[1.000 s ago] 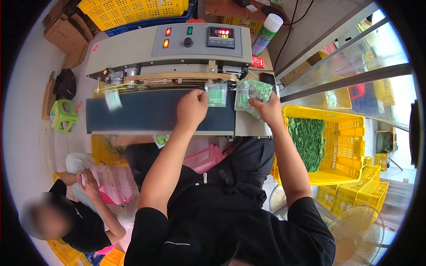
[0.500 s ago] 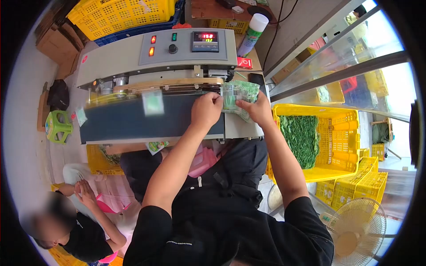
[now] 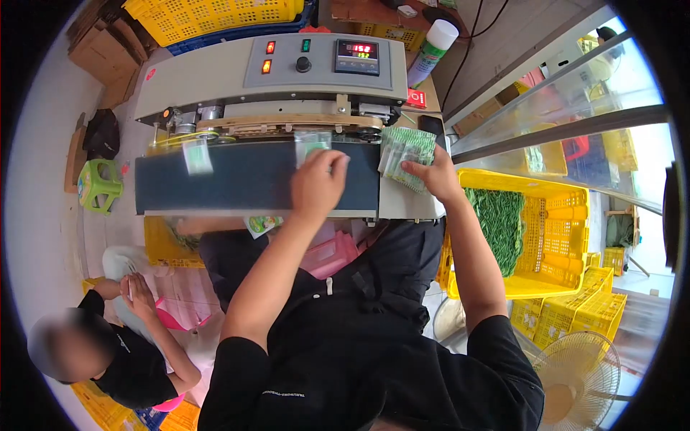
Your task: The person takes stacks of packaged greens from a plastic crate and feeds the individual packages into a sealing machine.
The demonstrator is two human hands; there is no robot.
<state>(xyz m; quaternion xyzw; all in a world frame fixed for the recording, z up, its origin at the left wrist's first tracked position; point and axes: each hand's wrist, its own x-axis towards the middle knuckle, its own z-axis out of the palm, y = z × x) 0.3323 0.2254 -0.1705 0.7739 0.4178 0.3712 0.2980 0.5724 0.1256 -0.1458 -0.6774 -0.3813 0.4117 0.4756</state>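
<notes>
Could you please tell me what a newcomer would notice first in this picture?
The eye would probably go first to the pale machine across the upper middle, with a brightly lit display. Below, the right hand holds green packets beside the right end of the dark belt. Farther right, a yellow crate contains slender green pieces.

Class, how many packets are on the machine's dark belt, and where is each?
2: one packet towards the left end of the belt, another packet at the left hand, which partly covers it. The hand could hide more.
</notes>
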